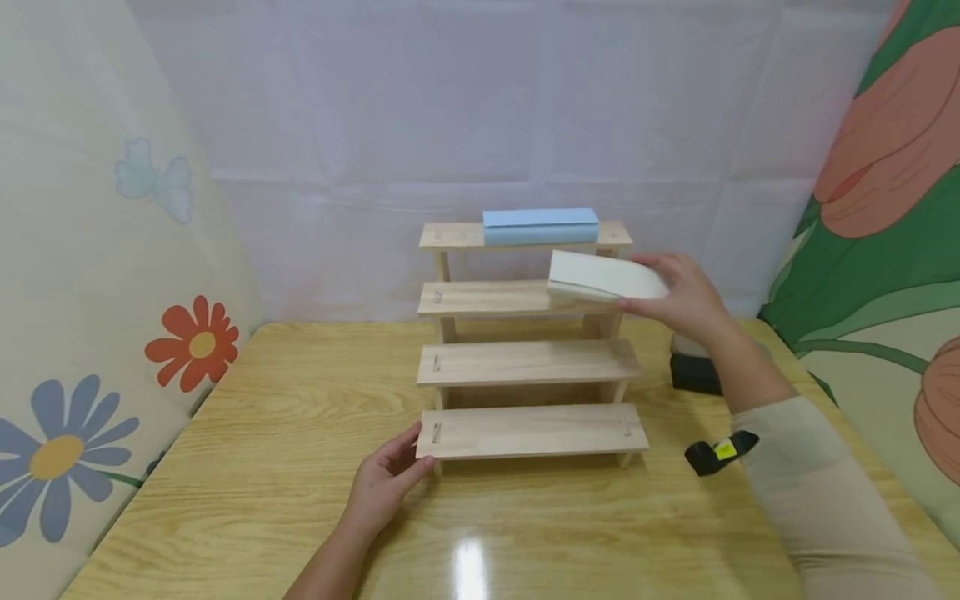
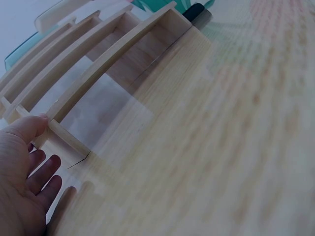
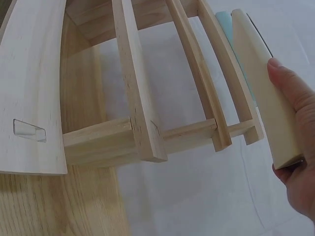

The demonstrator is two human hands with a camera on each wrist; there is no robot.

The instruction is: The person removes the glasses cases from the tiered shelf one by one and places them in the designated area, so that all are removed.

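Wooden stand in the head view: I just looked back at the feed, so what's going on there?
A person's right hand holds a white case by one end near the upper tiers of the wooden stand. Their left hand holds the left end of the lowest tier. A blue case lies on the top tier. The lower two tiers hold no case.

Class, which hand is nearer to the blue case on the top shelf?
Right. The right hand, holding the white case, is near the blue case, to its right; the left hand touches the left end of the bottom shelf.
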